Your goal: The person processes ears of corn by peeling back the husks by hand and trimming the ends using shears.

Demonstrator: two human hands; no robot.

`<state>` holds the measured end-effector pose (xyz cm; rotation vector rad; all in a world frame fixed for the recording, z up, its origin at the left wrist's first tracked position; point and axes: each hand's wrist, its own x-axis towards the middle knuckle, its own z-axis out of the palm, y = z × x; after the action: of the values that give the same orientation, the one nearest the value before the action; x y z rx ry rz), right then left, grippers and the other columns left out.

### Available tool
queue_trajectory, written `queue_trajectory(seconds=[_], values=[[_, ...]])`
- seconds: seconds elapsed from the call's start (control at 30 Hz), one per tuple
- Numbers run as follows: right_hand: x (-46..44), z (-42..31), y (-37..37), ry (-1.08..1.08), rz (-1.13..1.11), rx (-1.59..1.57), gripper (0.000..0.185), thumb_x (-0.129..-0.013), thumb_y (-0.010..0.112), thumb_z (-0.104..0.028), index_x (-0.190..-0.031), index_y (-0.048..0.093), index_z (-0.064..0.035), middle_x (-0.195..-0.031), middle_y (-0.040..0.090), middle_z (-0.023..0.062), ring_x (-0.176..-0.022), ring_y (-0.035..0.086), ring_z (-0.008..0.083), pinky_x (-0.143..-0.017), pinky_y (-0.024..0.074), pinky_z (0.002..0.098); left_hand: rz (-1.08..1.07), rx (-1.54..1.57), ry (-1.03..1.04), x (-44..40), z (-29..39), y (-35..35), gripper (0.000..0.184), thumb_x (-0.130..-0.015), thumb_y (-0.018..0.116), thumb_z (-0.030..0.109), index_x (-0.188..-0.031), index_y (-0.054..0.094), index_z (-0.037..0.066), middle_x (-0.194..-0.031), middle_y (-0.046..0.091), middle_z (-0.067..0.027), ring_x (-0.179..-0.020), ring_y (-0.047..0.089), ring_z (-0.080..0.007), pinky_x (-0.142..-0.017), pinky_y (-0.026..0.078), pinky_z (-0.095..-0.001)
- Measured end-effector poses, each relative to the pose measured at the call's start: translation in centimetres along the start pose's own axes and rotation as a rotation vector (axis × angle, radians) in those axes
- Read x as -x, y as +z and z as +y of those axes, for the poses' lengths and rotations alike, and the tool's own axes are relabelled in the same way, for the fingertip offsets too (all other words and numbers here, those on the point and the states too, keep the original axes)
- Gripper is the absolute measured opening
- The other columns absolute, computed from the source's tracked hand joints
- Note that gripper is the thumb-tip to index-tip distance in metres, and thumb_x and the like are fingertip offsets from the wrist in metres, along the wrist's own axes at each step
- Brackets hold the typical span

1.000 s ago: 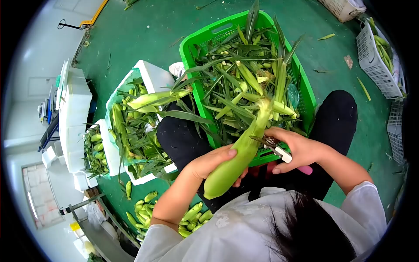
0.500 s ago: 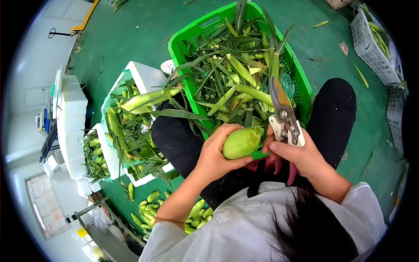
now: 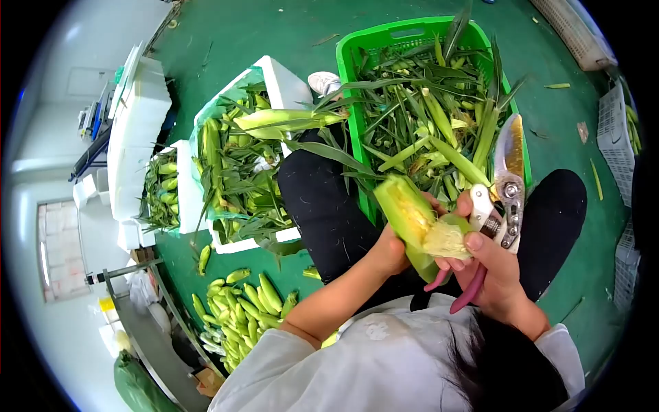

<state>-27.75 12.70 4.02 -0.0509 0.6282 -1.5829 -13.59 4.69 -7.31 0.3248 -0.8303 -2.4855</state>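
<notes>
My left hand (image 3: 392,248) is wrapped around an ear of corn (image 3: 403,209) above my lap. The ear's pale butt end points toward my right hand, and its green husk is parted enough to show yellow inside. My right hand (image 3: 498,266) holds pruning shears (image 3: 510,175), their blades upward and pink-red handles below the palm. Fingers of this hand also touch the butt end of the corn. Just beyond both hands stands a green plastic basket (image 3: 353,127), heaped with husks and leaves (image 3: 412,103).
On the left, a white foam box (image 3: 287,86) lined with green plastic holds leafy corn. A leafy ear (image 3: 274,122) juts across its edge toward my knee. Trimmed ears (image 3: 240,312) lie piled on the green floor. White crates (image 3: 613,130) stand at the far right.
The ear has been turned, so its butt end and parted husk now show. My right hand with the shears has come against it. My view has shifted, with more floor pile showing.
</notes>
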Motion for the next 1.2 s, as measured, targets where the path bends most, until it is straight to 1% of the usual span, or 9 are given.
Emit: queue_trajectory(seconds=[0.3, 0.4, 0.53, 0.57, 0.73, 0.87, 1.03, 1.1, 1.2], values=[[-3.7, 4.3, 0.9, 0.208, -0.207, 1.015, 0.025, -0.089, 0.060, -0.005, -0.113, 0.054, -0.0022, -0.080, 0.055, -0.0020, -0.072, 0.050, 0.0068, -0.066, 0.0424, 0.0240, 0.656, -1.956, -0.201, 13.7, 11.7, 2.7, 0.062, -0.062, 0.079, 0.012, -0.121, 0.059, 0.009, -0.104, 0.064, -0.0137, -0.097, 0.062, -0.0359, -0.082, 0.052, -0.0404], [-4.7, 6.6, 0.7, 0.441, -0.102, 0.792, 0.030, -0.087, 0.061, -0.005, -0.116, 0.053, -0.0037, -0.082, 0.056, -0.0021, -0.070, 0.050, 0.0052, -0.062, 0.0415, 0.0221, 1.353, -1.773, -0.348, 29.9, 9.1, -3.0, 0.064, -0.069, 0.079, 0.020, -0.126, 0.055, 0.007, -0.112, 0.065, -0.0201, -0.102, 0.063, -0.0385, -0.085, 0.052, -0.0443], [-5.1, 7.0, -3.2, 0.457, 0.007, 0.683, 0.036, -0.088, 0.061, -0.006, -0.122, 0.050, -0.0018, -0.085, 0.058, 0.0021, -0.074, 0.055, 0.0106, -0.061, 0.0439, 0.0239, 1.899, -1.470, -1.389, 57.1, 3.3, -3.1, 0.066, -0.065, 0.082, 0.029, -0.123, 0.054, 0.013, -0.109, 0.067, -0.0135, -0.100, 0.065, -0.0355, -0.084, 0.053, -0.0441], [-4.8, 6.9, -4.9, 0.436, 0.027, 0.658, 0.036, -0.088, 0.060, -0.007, -0.122, 0.050, -0.0012, -0.086, 0.058, 0.0036, -0.079, 0.057, 0.0139, -0.063, 0.0462, 0.0254, 1.849, -1.206, -1.829, 60.6, 3.3, -1.3, 0.074, -0.073, 0.077, 0.034, -0.138, 0.047, 0.015, -0.122, 0.065, -0.0111, -0.110, 0.063, -0.0322, -0.090, 0.052, -0.0415], [-3.9, 4.9, -7.7, 0.451, 0.245, 0.540, 0.036, -0.087, 0.060, -0.010, -0.121, 0.052, -0.0014, -0.089, 0.060, 0.0063, -0.079, 0.058, 0.0179, -0.069, 0.0487, 0.0302, 1.749, -1.507, -1.390, 61.9, 11.0, -7.7, 0.053, -0.088, 0.065, 0.039, -0.133, 0.056, 0.012, -0.114, 0.067, -0.0168, -0.105, 0.063, -0.0360, -0.090, 0.050, -0.0435], [-3.5, 4.2, -7.6, 0.470, 0.245, 0.331, 0.038, -0.089, 0.060, -0.008, -0.125, 0.052, -0.0015, -0.096, 0.062, 0.0087, -0.091, 0.060, 0.0222, -0.083, 0.0499, 0.0346, 1.253, -2.054, 0.315, 27.4, 23.7, -17.3, 0.018, -0.092, 0.064, 0.009, -0.107, 0.063, 0.000, -0.093, 0.067, -0.0116, -0.081, 0.065, -0.0203, -0.072, 0.051, -0.0320], [-2.1, 4.0, -8.1, 0.502, 0.171, 0.140, 0.040, -0.088, 0.056, -0.011, -0.127, 0.051, -0.0004, -0.103, 0.063, 0.0149, -0.101, 0.060, 0.0287, -0.090, 0.0500, 0.0436, 0.195, -2.053, 0.279, -6.6, 29.9, -19.4, 0.050, -0.078, 0.059, 0.010, -0.128, 0.058, 0.007, -0.131, 0.056, -0.0171, -0.125, 0.051, -0.0340, -0.105, 0.041, -0.0416], [-0.9, 4.0, -9.0, 0.464, 0.181, 0.204, 0.043, -0.088, 0.056, -0.008, -0.130, 0.049, 0.0003, -0.108, 0.062, 0.0178, -0.104, 0.060, 0.0305, -0.094, 0.0485, 0.0446, -0.041, -2.433, -0.685, -11.8, 31.0, -25.8, 0.073, -0.067, 0.073, 0.029, -0.136, 0.053, 0.015, -0.136, 0.053, -0.0150, -0.126, 0.049, -0.0349, -0.104, 0.044, -0.0389], [0.9, 3.7, -10.2, 0.422, 0.224, 0.219, 0.045, -0.090, 0.058, -0.009, -0.132, 0.048, 0.0013, -0.110, 0.063, 0.0137, -0.106, 0.060, 0.0254, -0.095, 0.0470, 0.0368, -0.264, -2.513, -0.640, -13.0, 30.6, -25.6, 0.071, -0.062, 0.079, 0.034, -0.124, 0.056, 0.010, -0.123, 0.058, -0.0163, -0.115, 0.055, -0.0342, -0.095, 0.049, -0.0431]])
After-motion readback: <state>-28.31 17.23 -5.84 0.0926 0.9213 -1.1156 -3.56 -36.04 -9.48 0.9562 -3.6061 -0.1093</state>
